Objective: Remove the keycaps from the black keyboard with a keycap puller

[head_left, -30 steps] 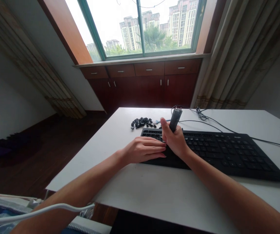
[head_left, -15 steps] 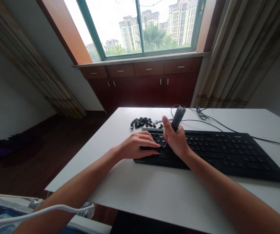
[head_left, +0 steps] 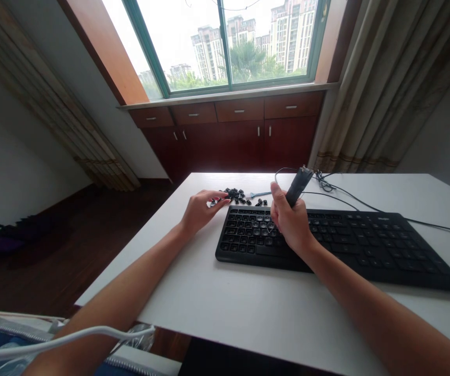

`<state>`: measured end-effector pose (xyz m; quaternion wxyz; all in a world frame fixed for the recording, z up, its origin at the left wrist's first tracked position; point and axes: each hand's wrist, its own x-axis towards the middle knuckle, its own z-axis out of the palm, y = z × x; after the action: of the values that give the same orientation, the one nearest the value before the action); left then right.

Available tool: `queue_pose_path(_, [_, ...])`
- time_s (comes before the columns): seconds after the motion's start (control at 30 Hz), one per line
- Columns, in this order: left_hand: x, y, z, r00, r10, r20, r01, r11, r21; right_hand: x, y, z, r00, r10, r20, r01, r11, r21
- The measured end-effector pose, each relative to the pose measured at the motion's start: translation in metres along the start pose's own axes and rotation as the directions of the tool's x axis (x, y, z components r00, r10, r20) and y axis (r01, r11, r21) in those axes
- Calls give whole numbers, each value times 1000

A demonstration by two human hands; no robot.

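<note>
Both hands are over the white table [head_left: 248,313]. At the left, the left hand [head_left: 203,207] lies stretched toward the far side, its fingertips [head_left: 222,197] touching a small heap of loose black keycaps [head_left: 237,196]; whether it pinches one I cannot tell. Just beside the heap lies a thin blue tool [head_left: 253,195]. The right hand [head_left: 291,223] is closed in a fist round a dark stick-like tool [head_left: 298,187], which is tilted over the left part of the black keyboard [head_left: 366,245]. Cables [head_left: 327,184] lie behind it.

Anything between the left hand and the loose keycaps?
Nothing visible. The left hand has its fingertips at the left edge of the keycaps on the table. The keyboard lies beside them, not between. The right hand holds a dark tool over the keyboard.
</note>
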<state>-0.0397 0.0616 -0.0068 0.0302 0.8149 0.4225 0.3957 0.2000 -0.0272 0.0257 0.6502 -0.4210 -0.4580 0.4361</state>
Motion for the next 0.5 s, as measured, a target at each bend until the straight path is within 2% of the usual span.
queue_pose_path(0.17, [1, 2, 5, 998, 53, 28, -52, 999, -15, 2, 0, -7, 999, 6, -35, -7, 1000, -23])
queue_pose_path(0.3, [1, 22, 3, 993, 118, 16, -117, 991, -59, 1, 2, -6, 1000, 24, -14, -25, 998, -60])
queue_pose_path(0.37, [-1, 37, 1, 984, 178, 17, -174, 975, -138, 0, 3, -4, 999, 28, 22, -26, 996, -91])
queue_pose_path(0.43, [-3, 51, -1, 954, 290, 74, -269, 938, -217, -1, 3, -2, 998, 20, 64, -12, 992, -128])
queue_pose_path(0.5, [-5, 63, -2, 904, 406, 130, -362, 892, -272, -2, 4, -1, 995, 5, 98, 11, 987, -162])
